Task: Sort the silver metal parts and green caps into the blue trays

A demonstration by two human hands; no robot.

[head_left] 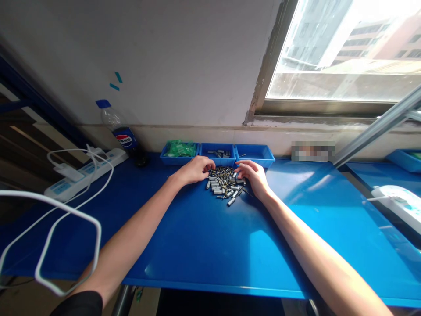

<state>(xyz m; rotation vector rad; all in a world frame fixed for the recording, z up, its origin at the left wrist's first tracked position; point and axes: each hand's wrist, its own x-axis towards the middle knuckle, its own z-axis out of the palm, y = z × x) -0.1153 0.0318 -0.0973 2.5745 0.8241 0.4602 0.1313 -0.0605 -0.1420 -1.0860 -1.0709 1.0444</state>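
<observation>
A pile of small metal parts (pixel 219 183) lies on the blue table, short silver cylinders mixed with thin dark and brass-coloured pins. At the pile's left edge is my left hand (pixel 197 169), its fingers curled inward; whatever the fingertips hold, if anything, is hidden. My right hand (pixel 255 176) is at the pile's right edge, with its fingers bent and apart over the parts. Just behind the pile stand three blue bins in a row. Green plastic packets fill the left bin (pixel 162 154), several silver cylinders lie in the middle bin (pixel 203 159), and the right bin (pixel 261 153) contains a thin pin.
A cola bottle (pixel 124 137) stands at the back left beside a white power strip (pixel 113 154). White cables (pixel 98 232) loop across the left front, over my left forearm. Another power strip (pixel 403 208) and a blue bin (pixel 403 160) are at the right, past a metal post (pixel 371 129).
</observation>
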